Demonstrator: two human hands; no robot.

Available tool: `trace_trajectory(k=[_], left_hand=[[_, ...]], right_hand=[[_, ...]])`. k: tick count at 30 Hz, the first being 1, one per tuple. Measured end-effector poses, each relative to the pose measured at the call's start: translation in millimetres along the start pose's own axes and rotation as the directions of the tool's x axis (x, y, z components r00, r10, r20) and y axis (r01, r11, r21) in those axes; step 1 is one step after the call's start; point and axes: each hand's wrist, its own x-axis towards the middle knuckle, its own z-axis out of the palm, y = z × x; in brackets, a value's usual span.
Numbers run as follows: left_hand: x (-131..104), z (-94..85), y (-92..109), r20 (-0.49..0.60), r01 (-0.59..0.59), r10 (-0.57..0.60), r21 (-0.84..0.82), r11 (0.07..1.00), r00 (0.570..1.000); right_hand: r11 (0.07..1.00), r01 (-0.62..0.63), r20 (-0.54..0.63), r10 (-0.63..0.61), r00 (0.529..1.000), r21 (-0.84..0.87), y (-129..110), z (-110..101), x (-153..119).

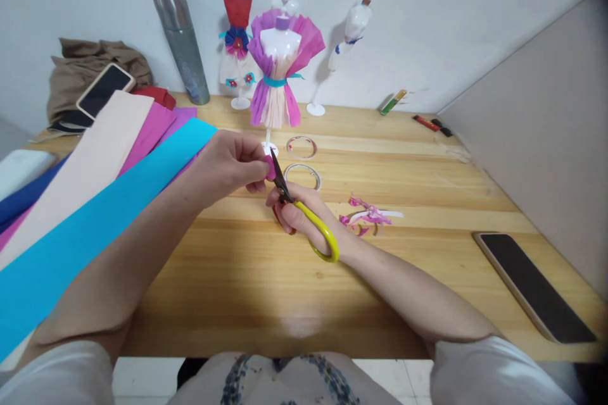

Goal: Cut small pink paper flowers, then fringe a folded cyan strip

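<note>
My left hand [237, 161] is closed, pinching a small piece of pink crepe paper [270, 168] between thumb and fingers. My right hand [301, 205] grips a pair of scissors [323, 237] with yellow handles and dark blades. The blades point up and away from me, right beside the pink piece; whether they touch it I cannot tell. Behind my hands stands a small white mannequin [280, 44] in a purple, pink and cream paper dress with a turquoise waist band. Two rolls of tape, a nearer one [304, 168] and a farther one [301, 139], lie near the blades.
Long strips of turquoise paper [109, 221] and cream paper [85, 171] lie at the left, partly under my left arm. Pink scraps [365, 214] lie right of my hand. A flask [183, 47], other mannequins [237, 19] and a phone [532, 285] stand or lie around.
</note>
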Motion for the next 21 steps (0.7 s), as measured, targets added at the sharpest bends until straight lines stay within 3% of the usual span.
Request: trace_trajectory(k=[12, 21], left_hand=[[0.4, -1.8, 1.6, 0.025, 0.016, -0.016, -0.023, 1.000, 1.000], [-0.1, -5.9, 4.1, 0.033, 0.053, -0.054, 0.021, 0.998, 0.998]], right_hand=[[0.999, 0.017, 0.013, -0.018, 1.000, 0.045, 0.5, -1.4, -0.7], [0.996, -0.046, 0.004, 0.047, 0.999, -0.072, -4.0, -3.3, 0.9]])
